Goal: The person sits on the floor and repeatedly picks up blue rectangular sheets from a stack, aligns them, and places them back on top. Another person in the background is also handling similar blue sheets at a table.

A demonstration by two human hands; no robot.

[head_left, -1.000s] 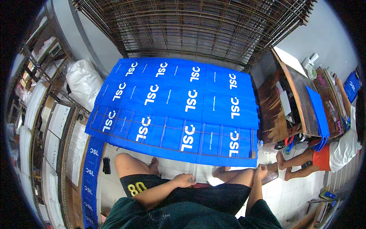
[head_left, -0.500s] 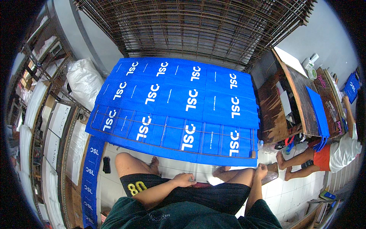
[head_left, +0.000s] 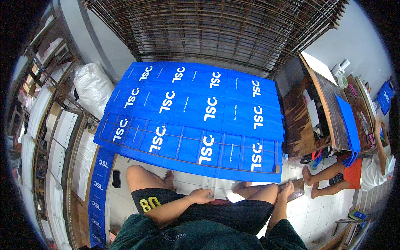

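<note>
At 12 o'clock: blue printed fabric sheets [head_left: 196,112] on wire rack, unmoved. Left hand [head_left: 203,196] loosely curled, empty, on lap; right hand [head_left: 286,188] resting on knee, unchanged.

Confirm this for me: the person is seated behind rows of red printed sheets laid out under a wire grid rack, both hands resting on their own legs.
Not quite: the sheets are blue with white printing, not red. The head view shows the rest as stated: they lie in rows with a wire grid rack over the nearest row, the left hand rests on the lap and the right hand on the right knee.
</note>
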